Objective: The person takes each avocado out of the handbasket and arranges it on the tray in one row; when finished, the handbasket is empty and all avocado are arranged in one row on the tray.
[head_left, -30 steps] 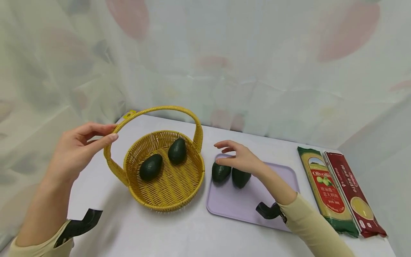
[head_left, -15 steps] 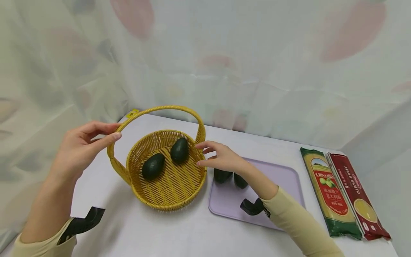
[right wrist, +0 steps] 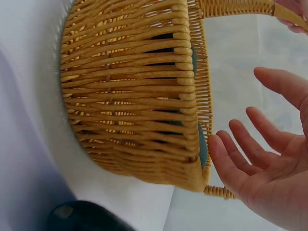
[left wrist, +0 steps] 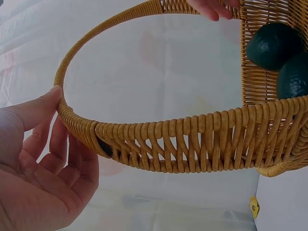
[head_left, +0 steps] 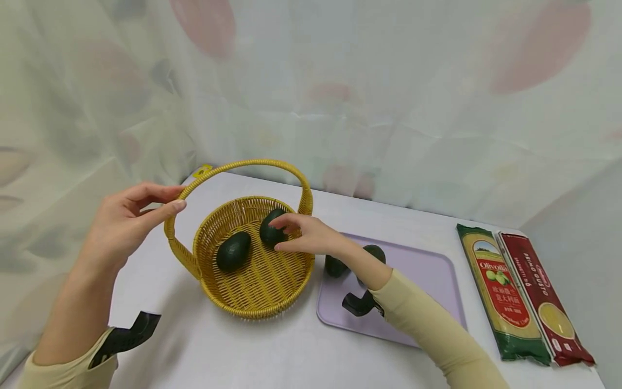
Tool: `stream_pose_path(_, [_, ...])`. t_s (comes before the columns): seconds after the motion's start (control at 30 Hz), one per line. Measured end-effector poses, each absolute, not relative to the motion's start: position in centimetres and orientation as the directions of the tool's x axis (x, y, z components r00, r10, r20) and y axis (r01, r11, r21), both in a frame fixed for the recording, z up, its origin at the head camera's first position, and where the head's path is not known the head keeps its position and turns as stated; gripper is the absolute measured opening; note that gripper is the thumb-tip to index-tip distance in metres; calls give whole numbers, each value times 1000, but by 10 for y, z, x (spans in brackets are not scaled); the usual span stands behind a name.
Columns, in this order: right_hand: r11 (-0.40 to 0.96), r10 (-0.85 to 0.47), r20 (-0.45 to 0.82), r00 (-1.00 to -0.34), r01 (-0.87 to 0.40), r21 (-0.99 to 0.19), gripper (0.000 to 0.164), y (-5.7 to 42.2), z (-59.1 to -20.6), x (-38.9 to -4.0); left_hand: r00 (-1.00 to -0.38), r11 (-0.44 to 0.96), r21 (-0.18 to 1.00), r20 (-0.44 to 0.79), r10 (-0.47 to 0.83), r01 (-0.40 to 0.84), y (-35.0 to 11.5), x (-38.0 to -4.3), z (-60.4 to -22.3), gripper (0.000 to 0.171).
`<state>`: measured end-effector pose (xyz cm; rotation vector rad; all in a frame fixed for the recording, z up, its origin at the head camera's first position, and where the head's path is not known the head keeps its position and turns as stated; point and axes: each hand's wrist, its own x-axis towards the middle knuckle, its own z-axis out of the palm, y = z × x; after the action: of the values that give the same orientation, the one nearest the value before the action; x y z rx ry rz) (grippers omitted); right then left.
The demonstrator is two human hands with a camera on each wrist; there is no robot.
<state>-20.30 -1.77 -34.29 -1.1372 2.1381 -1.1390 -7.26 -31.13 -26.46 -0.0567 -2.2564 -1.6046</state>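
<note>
A yellow wicker basket (head_left: pixel 262 281) with a tall arched handle stands on the white table, holding an avocado (head_left: pixel 234 252) on its left and a second avocado (head_left: pixel 272 229) on its right. My left hand (head_left: pixel 131 216) pinches the left side of the handle between thumb and fingers; the left wrist view shows this grip too. Above the basket's right side hovers my right hand (head_left: pixel 308 235), fingers spread and loosely bent, partly covering the right avocado. In the right wrist view that hand (right wrist: pixel 274 149) has nothing in its grasp.
To the right lies a lilac tray (head_left: pixel 418 270) with two avocados, one (head_left: pixel 335 266) partly hidden under my right forearm. Further right are a green-gold pasta packet (head_left: pixel 502 292) and a dark red spaghetti packet (head_left: pixel 544 297). A patterned curtain (head_left: pixel 369 108) hangs behind the table.
My right hand has moved left from above the tray's avocados to over the basket. The left hand keeps its hold on the handle. The view has shifted slightly.
</note>
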Motion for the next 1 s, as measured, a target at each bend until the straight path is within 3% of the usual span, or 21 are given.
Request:
stream_pose_path(0.23, [325, -873, -54, -486, -496, -805, 46, -40, -336, -209, -933, 334, 910, 317, -172, 247, -311, -73, -264, 16])
stream_pose_path(0.5, [324, -904, -94, -416, -526, -786, 46, -64, -338, -218, -936, 405, 890, 301, -184, 207, -310, -74, -264, 17])
stream_pose_path(0.67, [353, -902, -133, -411, -523, -776, 46, -78, -342, -221, -937, 420, 885, 297, -183, 199, -310, -74, -264, 17])
stream_pose_path(1.0, [422, -890, -202, -410, -568, -707, 49, -100, -347, -224, -930, 313, 910, 332, -157, 272, -312, -73, -265, 16])
